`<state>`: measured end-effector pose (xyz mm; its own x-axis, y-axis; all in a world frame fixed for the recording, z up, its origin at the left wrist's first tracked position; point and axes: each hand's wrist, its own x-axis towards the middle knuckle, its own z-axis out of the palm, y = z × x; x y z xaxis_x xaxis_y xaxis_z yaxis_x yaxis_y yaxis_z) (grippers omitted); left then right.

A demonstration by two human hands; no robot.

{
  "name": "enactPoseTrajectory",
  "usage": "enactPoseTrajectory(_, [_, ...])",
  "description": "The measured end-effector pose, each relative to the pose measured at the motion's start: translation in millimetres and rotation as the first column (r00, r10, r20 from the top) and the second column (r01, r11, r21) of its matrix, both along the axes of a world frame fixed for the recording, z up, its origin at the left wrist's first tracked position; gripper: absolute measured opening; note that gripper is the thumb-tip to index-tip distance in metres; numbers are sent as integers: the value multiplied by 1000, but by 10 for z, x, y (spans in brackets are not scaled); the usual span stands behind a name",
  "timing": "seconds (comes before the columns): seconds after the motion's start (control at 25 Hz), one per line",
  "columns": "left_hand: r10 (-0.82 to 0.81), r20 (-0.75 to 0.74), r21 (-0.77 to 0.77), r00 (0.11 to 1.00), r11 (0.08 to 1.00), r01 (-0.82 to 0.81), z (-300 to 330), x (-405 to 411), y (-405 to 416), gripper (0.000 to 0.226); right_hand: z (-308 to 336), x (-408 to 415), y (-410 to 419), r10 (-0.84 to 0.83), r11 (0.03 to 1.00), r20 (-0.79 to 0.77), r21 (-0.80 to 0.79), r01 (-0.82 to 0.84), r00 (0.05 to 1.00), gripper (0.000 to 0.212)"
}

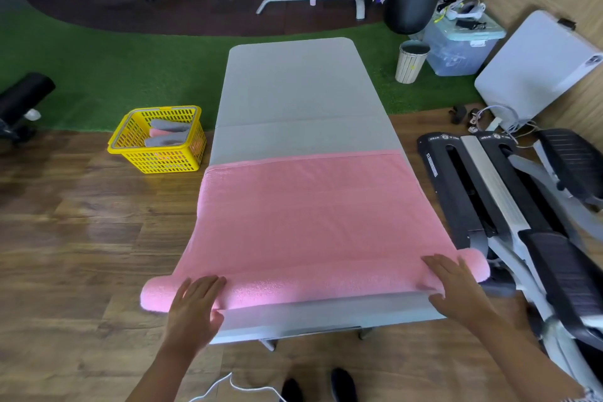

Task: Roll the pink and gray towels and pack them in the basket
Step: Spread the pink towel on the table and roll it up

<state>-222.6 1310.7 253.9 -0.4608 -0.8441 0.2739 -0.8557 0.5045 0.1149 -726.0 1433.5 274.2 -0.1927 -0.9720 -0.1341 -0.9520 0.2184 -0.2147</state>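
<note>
Pressing flat, with no grip, the left hand (195, 300) and right hand (453, 284) roll the soft, floppy pink towel (306, 215), best steered near its ends.

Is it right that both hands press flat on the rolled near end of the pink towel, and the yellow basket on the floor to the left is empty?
Not quite. The head view shows the yellow basket already holds rolled towels, gray and pink. The rest is right: the left hand and right hand press flat on the rolled near end of the pink towel, and the basket stands on the floor to the left.
</note>
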Motion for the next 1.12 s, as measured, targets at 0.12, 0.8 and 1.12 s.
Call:
enactPoseTrajectory(0.12, [44,1,34,999,998,-44,54,-37,2,62,108,45,-33,5,998,-76,66,0,997,65])
enactPoseTrajectory(0.8, [86,32,77,996,993,-89,118,-100,-9,71,253,272,-191,53,992,-86,117,-43,995,54])
enactPoseTrajectory(1.12, [-57,-25,81,998,995,59,62,-428,41,70,339,-20,-37,-52,980,-168,179,82,984,42])
